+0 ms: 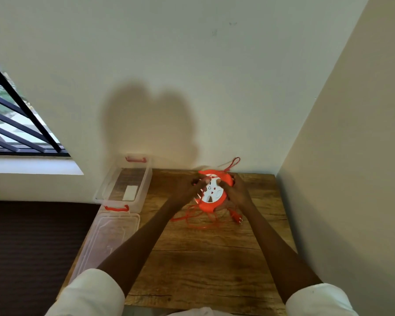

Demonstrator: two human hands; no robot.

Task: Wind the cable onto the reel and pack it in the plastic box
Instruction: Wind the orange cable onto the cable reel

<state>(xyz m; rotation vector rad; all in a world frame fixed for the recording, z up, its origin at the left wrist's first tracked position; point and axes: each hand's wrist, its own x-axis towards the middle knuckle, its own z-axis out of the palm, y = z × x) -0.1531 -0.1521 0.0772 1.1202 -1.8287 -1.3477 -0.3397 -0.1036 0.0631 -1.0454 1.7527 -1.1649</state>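
Reaching forward, both hands [236, 190] round the reel [213, 192]

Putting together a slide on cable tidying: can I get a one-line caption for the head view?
Both hands, left and right, hold an orange reel above loose cable; open plastic box waits left.

Table [192, 265]: we see worn wood grain under the grip, running toward us.
Wall [169, 65]: pale and plain behind the grip, with a soft double shadow [150, 124] just above it.
Window [14, 124]: far left of the grip, dark slanted bars, greenery outside.
Sill [32, 165]: white, below those bars.
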